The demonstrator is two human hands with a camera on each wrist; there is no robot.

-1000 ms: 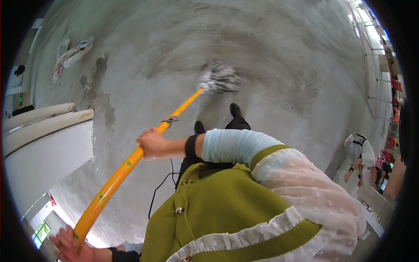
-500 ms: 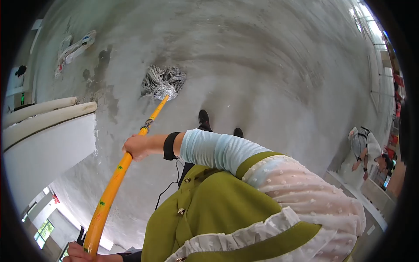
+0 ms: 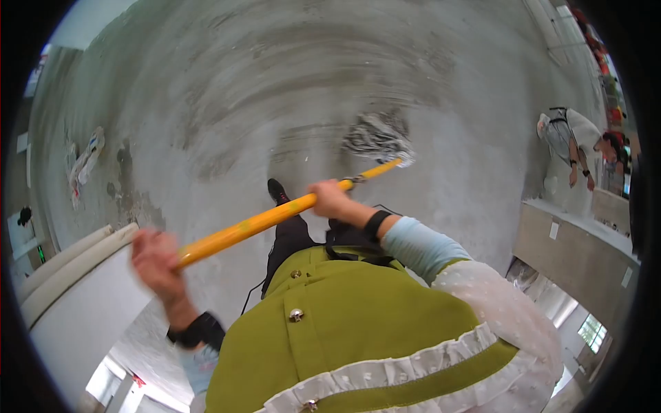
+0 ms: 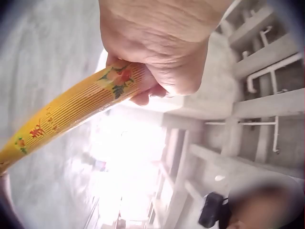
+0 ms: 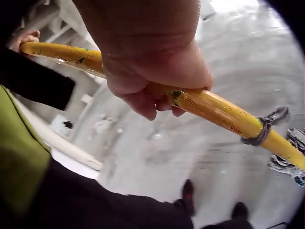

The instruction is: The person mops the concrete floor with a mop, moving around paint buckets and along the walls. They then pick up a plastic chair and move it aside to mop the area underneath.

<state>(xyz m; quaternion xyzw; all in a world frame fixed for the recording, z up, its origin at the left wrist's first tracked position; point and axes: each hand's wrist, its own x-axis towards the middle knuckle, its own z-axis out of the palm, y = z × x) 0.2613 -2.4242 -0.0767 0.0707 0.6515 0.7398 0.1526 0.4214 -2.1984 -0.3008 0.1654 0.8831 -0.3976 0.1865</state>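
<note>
A mop with a yellow handle (image 3: 248, 228) patterned with flowers slants across in front of the body. Its grey-and-white string head (image 3: 377, 135) lies spread on the floor, ahead and to the right of the feet. My left hand (image 3: 157, 265) grips the handle's top end; in the left wrist view its fingers curl around it. Lower down, my right hand (image 3: 330, 198) wraps round the handle, just above a grey cloth strip (image 5: 267, 126) tied on it.
Grey concrete floor (image 3: 227, 89) with dark damp streaks spreads ahead. A white low wall (image 3: 89, 303) with pale rolls (image 3: 79, 258) on top stands at left. Plastic wrapping (image 3: 86, 165) lies beyond. Another person (image 3: 578, 141) bends at right, near a counter (image 3: 571, 234).
The mop head swung left, then back to the right across the floor. My left hand rose and came forward with the handle's top end; the right hand moved right. Both kept their hold.
</note>
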